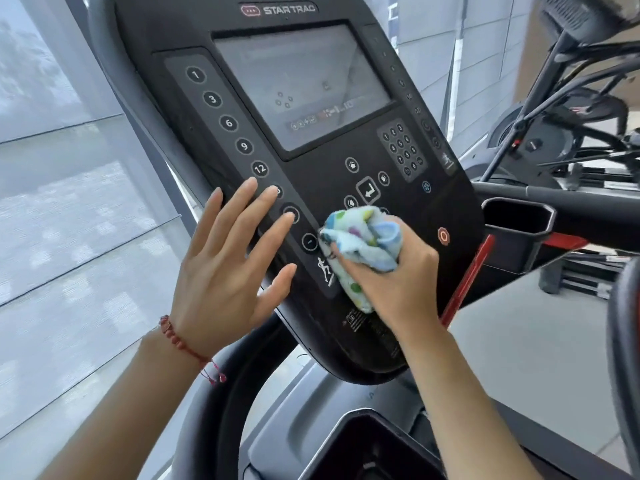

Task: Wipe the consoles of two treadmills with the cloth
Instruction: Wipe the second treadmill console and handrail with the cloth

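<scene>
- The right hand is squeezing a bunched-up spotty cloth and pressing it on the lower middle of the black treadmill console.
- The cloth is sitting just below the arrow buttons and right beside the little running-figure picture.
- The left hand is holding nothing. Its fingers are spreading wide and flat, and the fingertips are lying over the bottom of the number strip. I am guessing it is steadying the panel.
- To do this step well, the cloth should be opening out flatter, so more of it is touching the panel.
- Long, soft strokes are best here, going from the top down.
- A light press matters, because hard pushes could be setting off buttons, like the red stop button near the cloth.
- The screen is looking smudgy, so I think it is needing a wipe too.
- Another machine is standing off to the right, but I cannot tell if it is the second treadmill.
</scene>
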A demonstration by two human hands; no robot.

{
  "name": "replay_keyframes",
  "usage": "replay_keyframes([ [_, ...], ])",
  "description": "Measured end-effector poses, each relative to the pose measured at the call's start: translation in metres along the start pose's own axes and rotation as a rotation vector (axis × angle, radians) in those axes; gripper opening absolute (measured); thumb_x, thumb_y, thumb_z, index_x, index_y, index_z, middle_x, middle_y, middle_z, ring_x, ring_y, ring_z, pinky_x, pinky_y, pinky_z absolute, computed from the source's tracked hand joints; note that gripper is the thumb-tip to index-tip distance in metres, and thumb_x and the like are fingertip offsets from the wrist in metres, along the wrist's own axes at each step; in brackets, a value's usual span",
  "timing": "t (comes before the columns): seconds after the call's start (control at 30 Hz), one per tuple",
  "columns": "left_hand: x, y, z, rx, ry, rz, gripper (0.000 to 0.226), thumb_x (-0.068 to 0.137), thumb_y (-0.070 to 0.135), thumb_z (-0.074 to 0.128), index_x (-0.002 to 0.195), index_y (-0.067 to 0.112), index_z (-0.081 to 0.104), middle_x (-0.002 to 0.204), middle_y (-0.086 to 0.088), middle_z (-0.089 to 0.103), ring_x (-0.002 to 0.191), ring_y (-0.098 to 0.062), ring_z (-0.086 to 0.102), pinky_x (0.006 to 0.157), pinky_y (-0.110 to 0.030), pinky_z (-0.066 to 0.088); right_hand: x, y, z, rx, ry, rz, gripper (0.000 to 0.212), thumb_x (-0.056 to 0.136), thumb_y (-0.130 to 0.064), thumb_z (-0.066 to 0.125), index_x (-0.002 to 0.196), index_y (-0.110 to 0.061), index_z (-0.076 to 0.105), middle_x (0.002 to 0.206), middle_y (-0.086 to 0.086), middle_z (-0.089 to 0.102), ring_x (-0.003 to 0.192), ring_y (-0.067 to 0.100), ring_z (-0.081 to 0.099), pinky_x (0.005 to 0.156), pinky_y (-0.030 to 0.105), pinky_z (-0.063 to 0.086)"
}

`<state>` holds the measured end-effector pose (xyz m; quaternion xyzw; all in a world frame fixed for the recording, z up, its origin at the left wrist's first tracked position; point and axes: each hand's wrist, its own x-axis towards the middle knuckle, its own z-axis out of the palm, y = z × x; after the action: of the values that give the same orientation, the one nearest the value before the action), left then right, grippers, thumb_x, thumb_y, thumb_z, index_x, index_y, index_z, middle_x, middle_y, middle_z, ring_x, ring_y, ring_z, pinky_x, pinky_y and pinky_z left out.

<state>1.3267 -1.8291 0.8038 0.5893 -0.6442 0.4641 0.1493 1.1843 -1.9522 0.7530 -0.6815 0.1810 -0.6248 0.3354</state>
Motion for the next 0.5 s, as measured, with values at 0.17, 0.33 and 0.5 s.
replay_keyframes([
  [0.17, -0.005, 0.008, 0.004, -0.012, -0.005, 0.015, 0.040, 0.093, 0.029, 0.047, 0.116, -0.001, 0.062, 0.132, -0.022, 0.050, 0.130, -0.035, 0.036, 0.109, -0.055, 0.023, -0.017, 0.002, -0.001, 0.044, -0.040, -0.034, 0.025, 0.071, -0.028, 0.076, 0.091, -0.023, 0.061, 0.078, -0.007, 0.064, 0.073, 0.004, 0.062, 0.067, 0.012, 0.048],
  [0.33, -0.004, 0.010, 0.002, -0.013, -0.007, 0.004, 0.039, 0.092, 0.029, 0.048, 0.114, 0.000, 0.063, 0.130, -0.021, 0.052, 0.129, -0.034, 0.037, 0.109, -0.054, 0.024, 0.015, 0.026, -0.018, -0.062, 0.109, 0.164, 0.022, 0.070, -0.025, 0.080, 0.084, -0.024, 0.062, 0.076, -0.020, 0.061, 0.073, -0.001, 0.062, 0.069, 0.019, 0.053],
  [0.5, -0.003, 0.022, 0.003, -0.016, -0.017, -0.007, 0.036, 0.092, 0.027, 0.049, 0.109, 0.000, 0.066, 0.127, -0.021, 0.054, 0.128, -0.034, 0.039, 0.110, -0.054, 0.023, 0.007, 0.027, -0.020, -0.122, 0.133, 0.157, 0.024, 0.070, -0.033, 0.077, 0.084, -0.018, 0.063, 0.075, -0.009, 0.064, 0.073, 0.007, 0.064, 0.069, 0.025, 0.054],
])
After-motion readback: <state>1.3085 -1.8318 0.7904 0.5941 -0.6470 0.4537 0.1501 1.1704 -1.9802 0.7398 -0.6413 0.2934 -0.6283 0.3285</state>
